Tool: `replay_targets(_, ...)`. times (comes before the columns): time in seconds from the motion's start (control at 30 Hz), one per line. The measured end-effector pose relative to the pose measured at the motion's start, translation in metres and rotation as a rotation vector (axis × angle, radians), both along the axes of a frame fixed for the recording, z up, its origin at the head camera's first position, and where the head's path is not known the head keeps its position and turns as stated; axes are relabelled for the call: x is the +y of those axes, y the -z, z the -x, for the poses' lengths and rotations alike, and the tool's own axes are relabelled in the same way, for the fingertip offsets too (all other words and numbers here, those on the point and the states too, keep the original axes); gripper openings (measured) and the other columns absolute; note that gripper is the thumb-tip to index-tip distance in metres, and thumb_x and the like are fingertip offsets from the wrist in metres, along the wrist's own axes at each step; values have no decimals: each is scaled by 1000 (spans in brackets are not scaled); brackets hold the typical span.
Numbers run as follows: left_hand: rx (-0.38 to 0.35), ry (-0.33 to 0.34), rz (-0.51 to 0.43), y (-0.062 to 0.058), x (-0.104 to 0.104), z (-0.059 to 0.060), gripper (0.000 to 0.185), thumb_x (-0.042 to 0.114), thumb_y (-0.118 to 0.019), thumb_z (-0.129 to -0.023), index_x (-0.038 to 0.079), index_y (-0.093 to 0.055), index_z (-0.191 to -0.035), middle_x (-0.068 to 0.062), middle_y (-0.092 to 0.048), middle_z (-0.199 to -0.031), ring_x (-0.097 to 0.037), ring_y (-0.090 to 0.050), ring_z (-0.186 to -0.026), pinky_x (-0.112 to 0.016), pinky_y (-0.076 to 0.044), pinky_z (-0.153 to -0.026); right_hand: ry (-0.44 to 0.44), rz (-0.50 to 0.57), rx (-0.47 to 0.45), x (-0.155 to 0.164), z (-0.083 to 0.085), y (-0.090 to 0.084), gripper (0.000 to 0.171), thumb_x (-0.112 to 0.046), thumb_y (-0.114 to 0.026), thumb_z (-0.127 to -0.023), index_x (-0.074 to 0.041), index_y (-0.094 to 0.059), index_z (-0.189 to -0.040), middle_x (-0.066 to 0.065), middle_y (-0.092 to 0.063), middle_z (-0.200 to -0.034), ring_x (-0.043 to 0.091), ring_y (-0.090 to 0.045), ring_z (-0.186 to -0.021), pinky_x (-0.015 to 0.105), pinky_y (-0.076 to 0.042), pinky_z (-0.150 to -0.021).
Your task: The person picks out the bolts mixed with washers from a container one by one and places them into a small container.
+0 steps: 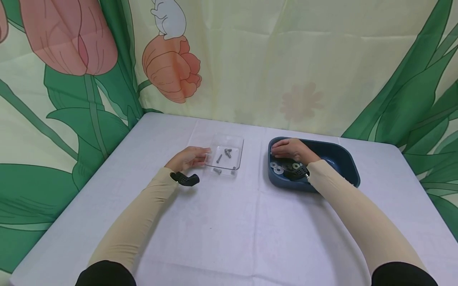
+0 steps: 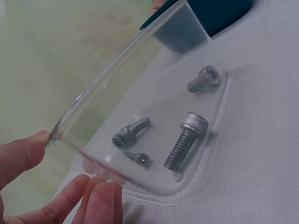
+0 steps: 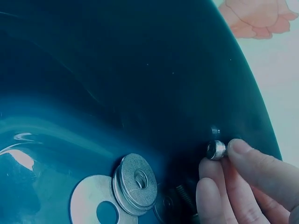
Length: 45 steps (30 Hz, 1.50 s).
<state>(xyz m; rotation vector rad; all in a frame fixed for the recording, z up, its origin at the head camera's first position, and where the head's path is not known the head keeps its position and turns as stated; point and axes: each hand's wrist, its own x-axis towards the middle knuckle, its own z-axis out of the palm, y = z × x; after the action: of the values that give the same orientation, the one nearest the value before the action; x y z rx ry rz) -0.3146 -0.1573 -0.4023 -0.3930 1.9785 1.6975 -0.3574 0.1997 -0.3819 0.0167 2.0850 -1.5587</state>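
A clear plastic tray (image 1: 237, 143) sits at mid-table with several screws (image 1: 227, 152) in it. My left hand (image 1: 189, 157) holds the tray's near left rim between thumb and fingers; in the left wrist view the fingers (image 2: 98, 200) lie under the tray (image 2: 107, 93) and the screws (image 2: 186, 141) rest on its floor. My right hand (image 1: 291, 148) is inside the dark blue bin (image 1: 343, 157). Its fingertips (image 3: 243, 161) pinch a small silver screw (image 3: 216, 150) against the bin's inner wall (image 3: 140, 70). Flat washers (image 3: 135, 182) lie on the bin floor beside it.
A white cloth covers the table (image 1: 229, 222). A floral curtain (image 1: 250, 59) hangs close behind and to both sides. The washers (image 1: 276, 167) in the bin lie left of my right wrist.
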Motion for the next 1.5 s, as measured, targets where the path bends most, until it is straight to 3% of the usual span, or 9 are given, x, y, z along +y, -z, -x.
replay_targets(0.27,13,-8,-25,-1,-1,-1,55,26,-58,-93,0,-39,-137,-8,-47,-118,-8,-55,-81,-14,-52,-71,-6,8,-1,-2,1,0,11,-6,-59,-91,-7,-66,-100,-9,-69,-78,7,-67,-78,24,-55,-81)
replay_targets(0.57,27,-11,-32,1,-1,0,52,26,-59,-92,-1,-44,-134,-6,-50,-113,-9,-55,-83,-14,-51,-70,-16,23,-16,1,4,0,17,-4,-60,-90,-16,-69,-82,-7,-68,-78,9,-67,-77,24,-56,-80)
replay_targets(0.8,30,-13,-29,2,-1,1,51,25,-59,-93,-1,-44,-134,-5,-50,-109,-9,-56,-81,-14,-51,-68,-3,57,-52,3,3,-4,20,-4,-54,-94,-14,-69,-84,-6,-69,-79,9,-67,-78,25,-55,-81)
replay_targets(1.07,5,-23,-10,3,0,2,53,27,-59,-93,1,-42,-136,-8,-48,-116,-13,-53,-89,-16,-52,-72,-10,78,-65,3,-1,-9,29,-2,-53,-94,-19,-69,-75,-7,-69,-78,8,-67,-79,24,-55,-81)
replay_targets(1.2,-6,-27,9,4,0,3,54,28,-60,-92,2,-42,-136,-9,-49,-119,-13,-53,-92,-16,-53,-72,-36,40,-39,3,-2,-11,14,-5,-55,-93,-9,-68,-98,-8,-68,-82,6,-66,-81,29,-53,-90)
replay_targets(1.33,-8,-20,26,4,0,3,55,29,-59,-92,3,-41,-137,-9,-48,-122,-14,-53,-94,-17,-53,-76,-83,-31,13,5,-4,-12,38,-11,-55,-94,5,-50,-128,-4,-67,-98,3,-64,-87,36,-44,-102)
replay_targets(1.5,-8,-18,25,4,-1,3,55,29,-59,-93,3,-41,-137,-9,-48,-122,-14,-53,-95,-17,-53,-77,-97,-56,43,10,-7,-13,44,-12,-54,-95,7,-44,-133,4,-63,-115,4,-63,-94,36,-43,-103)
